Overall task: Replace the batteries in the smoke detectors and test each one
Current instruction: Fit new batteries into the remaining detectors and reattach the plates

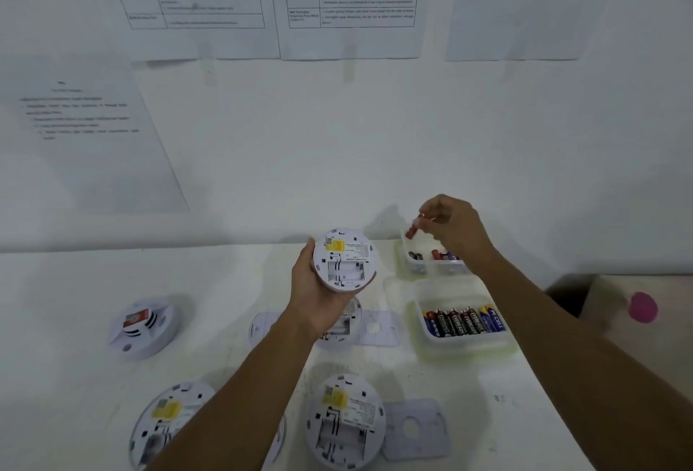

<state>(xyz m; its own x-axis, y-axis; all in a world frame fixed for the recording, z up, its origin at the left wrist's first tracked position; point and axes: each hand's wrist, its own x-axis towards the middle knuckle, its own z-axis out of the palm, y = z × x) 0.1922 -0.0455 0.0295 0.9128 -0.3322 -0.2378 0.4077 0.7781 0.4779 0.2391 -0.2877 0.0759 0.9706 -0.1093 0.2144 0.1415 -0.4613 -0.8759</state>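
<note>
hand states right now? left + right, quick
Left hand: grip closed around the round white plastic smoke detector, back side up.
Right hand: pinching a small red cylindrical battery above the far clear plastic tub.

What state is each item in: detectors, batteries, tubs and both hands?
held smoke detector: back up, battery bay empty
left hand: grips the held smoke detector
right hand: pinches the red battery
red battery: held above the far tub
near tub: lidless, holds a row of batteries
front detector: back up, bay uncovered
</note>
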